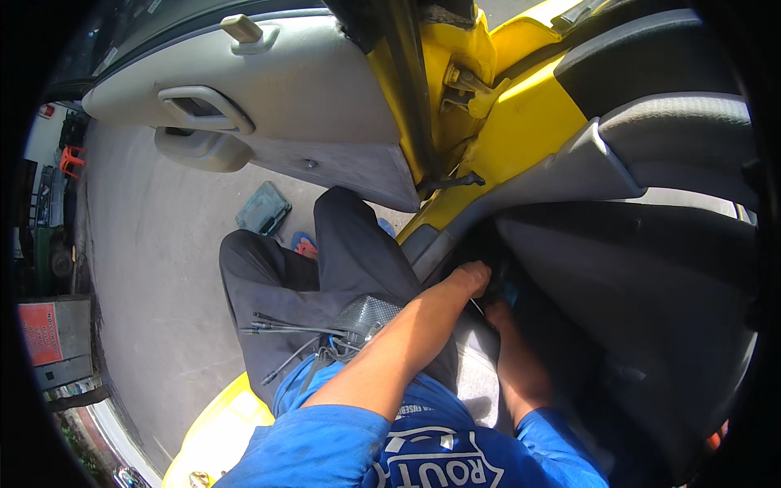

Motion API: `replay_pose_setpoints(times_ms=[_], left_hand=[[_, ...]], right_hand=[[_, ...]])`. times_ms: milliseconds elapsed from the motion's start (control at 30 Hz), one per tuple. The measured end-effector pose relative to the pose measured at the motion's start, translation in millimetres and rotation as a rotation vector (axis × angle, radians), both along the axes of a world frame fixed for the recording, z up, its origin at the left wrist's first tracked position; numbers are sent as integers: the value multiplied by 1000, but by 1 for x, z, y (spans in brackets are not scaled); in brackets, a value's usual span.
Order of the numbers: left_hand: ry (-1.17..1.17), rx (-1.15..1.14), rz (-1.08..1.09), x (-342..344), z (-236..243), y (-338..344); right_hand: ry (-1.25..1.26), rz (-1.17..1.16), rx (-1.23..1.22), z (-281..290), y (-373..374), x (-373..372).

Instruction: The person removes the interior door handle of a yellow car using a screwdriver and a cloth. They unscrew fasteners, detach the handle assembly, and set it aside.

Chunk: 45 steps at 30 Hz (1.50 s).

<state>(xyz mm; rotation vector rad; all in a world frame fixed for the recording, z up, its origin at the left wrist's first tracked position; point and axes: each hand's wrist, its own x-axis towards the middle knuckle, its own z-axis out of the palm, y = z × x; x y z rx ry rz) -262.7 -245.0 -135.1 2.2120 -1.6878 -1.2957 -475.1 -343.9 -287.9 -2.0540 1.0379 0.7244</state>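
Note:
Both my arms reach into the dark front footwell of a yellow vehicle. My left hand is closed, its fingers curled round something I cannot make out. Just below it, my right hand is in deep shadow, and its fingers are hidden. A thin pale strip shows between the two hands. Beside them in the shade is a small teal patch, too dark to name. On my lap rests a black textured box with several dark cables trailing left from it.
The open door, with grey trim, stands ahead on the left. A yellow sill and grey dashboard trim border the footwell. A grey-green case lies on the concrete ground near my sandalled foot. An orange chair stands far left.

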Motion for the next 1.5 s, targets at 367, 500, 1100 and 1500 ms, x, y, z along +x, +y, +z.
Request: replay_pose_setpoints(times_ms=[367,500,1100,1500], left_hand=[[79,-32,126,109,92,71],[272,-441,613,147,158,192],[282,-765,946,205,152,342],[849,-717,1457,229,57,370]], right_hand=[[-73,-219,-79,58,-18,6],[-329,5,-90,146,13,76],[-1098,1603,-429,545,288,359],[-1059,1684,-614,540,344,463]])
